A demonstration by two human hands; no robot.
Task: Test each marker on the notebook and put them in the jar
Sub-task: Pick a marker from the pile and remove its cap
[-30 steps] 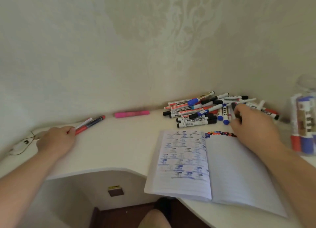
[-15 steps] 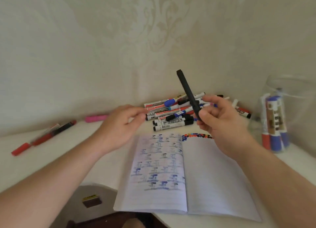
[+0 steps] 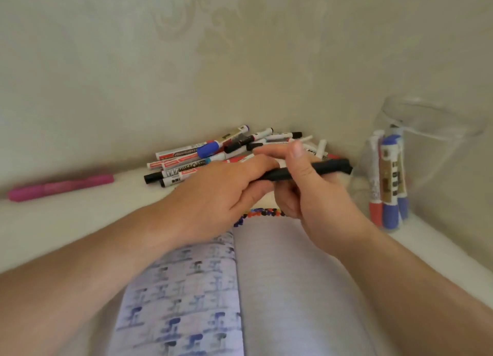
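Note:
A black marker [image 3: 329, 167] lies level between both hands above the top of the open notebook [image 3: 288, 281]. My right hand [image 3: 317, 193] grips its middle, thumb on top. My left hand [image 3: 226, 190] closes over the marker's left end. A row of coloured test dots [image 3: 262, 213] runs along the top of the right page; blue marks cover the left page. Behind the hands lies a pile of markers [image 3: 213, 155] against the wall. A clear glass jar [image 3: 432, 169] at the right holds several markers [image 3: 388, 182], standing upright.
A pink highlighter [image 3: 61, 187] lies alone on the white desk [image 3: 66, 222] at the left. The patterned wall runs close behind the pile and the jar. The desk's right edge passes just beside the jar.
The marker went from upright in my right hand to level. My left hand came across from the left and closed on its end. The view has moved closer to the notebook.

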